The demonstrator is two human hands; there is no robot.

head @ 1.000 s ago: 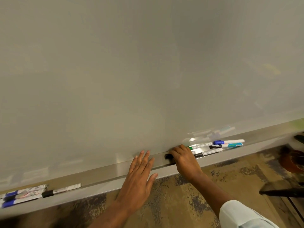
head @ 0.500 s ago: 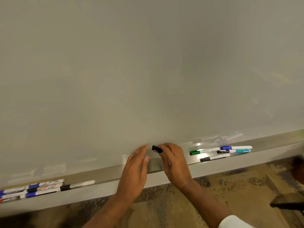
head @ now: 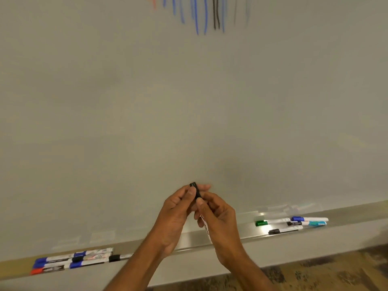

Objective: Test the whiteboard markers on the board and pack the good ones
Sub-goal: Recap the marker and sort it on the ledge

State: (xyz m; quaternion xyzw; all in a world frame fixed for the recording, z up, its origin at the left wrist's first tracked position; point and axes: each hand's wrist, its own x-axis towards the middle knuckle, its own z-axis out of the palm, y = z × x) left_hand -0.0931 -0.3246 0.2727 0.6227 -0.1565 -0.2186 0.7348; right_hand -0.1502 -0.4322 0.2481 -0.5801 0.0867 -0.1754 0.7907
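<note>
My left hand [head: 176, 208] pinches the black cap of the marker [head: 195, 189], and my right hand [head: 220, 219] is curled round the barrel below it. I hold it this way, I think, to pull the cap off for testing. Other markers [head: 294, 223] lie on the tray [head: 241, 234] to my right and more to my left, below the whiteboard [head: 189, 101] with its test strokes [head: 201, 17].

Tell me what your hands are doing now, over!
Left hand pinches the cap, right hand grips the barrel of the black-capped white whiteboard marker. Cap on. Nothing blocks the pale grey whiteboard.
</note>
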